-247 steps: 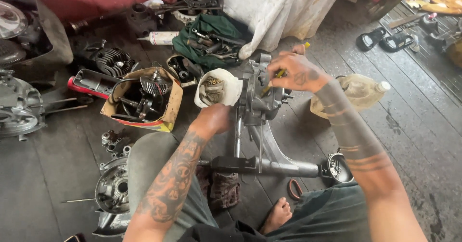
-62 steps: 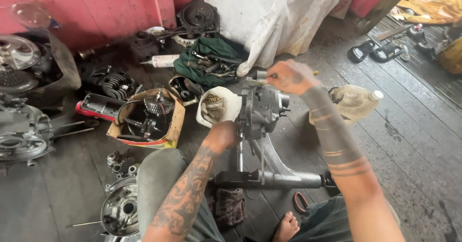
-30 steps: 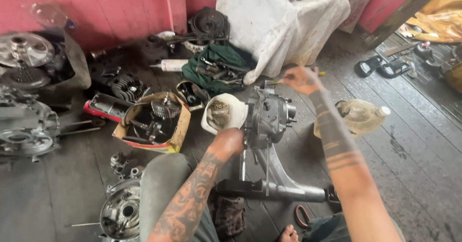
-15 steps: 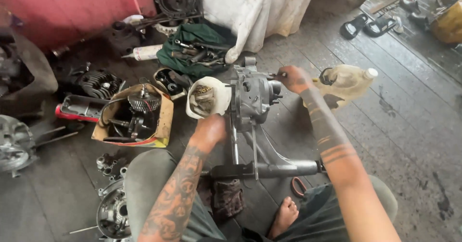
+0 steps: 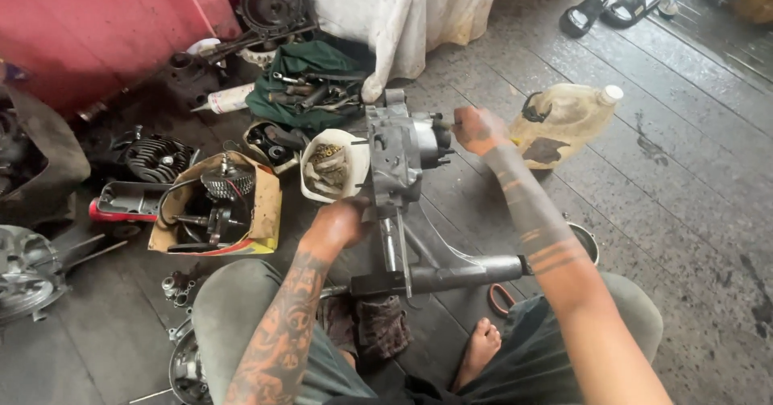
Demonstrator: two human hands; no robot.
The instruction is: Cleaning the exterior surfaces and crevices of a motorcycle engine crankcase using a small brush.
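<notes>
Engine casing [image 5: 398,159] upright on the plank floor [image 5: 660,179], between my knees, mounted on a metal arm [image 5: 451,274]. My left hand [image 5: 336,221] grips its lower edge, fingers clenched round the metal. My right hand [image 5: 477,127] is pinched shut on a small tool at the casing's right side; what kind of tool, I cannot tell. Casing looks heavy, stiff, probably greasy: best held low on the body. White tub [image 5: 332,166] of parts touches its left side; yellowish jug [image 5: 564,115] stands near, to the right.

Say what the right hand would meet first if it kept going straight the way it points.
Probably the grey engine casing: the right hand points left at its upper side, seemingly holding a small tool against it.
</notes>
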